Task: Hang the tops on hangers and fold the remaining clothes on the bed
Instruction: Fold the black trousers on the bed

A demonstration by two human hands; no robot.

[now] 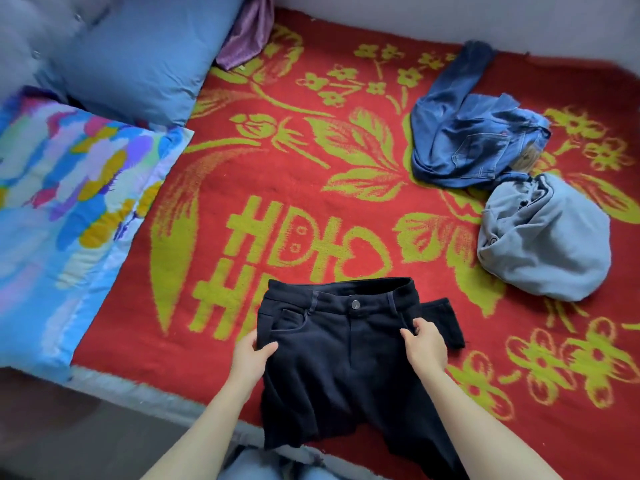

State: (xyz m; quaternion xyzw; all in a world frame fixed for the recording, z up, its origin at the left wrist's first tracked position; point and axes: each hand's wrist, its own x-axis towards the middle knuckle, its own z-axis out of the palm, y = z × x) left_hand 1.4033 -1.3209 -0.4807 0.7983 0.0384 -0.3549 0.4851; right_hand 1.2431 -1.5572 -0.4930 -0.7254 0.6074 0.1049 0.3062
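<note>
On the red blanket (311, 46), near its front edge, the black trousers (332, 368) lie flat. Their waistband is away from the person and the legs run back toward them, with a leg end showing at the right. Well apart, far right, lie crumpled jeans (464, 147) and a grey garment (543, 244). The left hand (254, 358) clasps the left hip edge, thumb on top. The right hand (424, 344) pinches cloth at the right hip. With one hand on each side of the long axis, folding one half over the other looks likely next.
</note>
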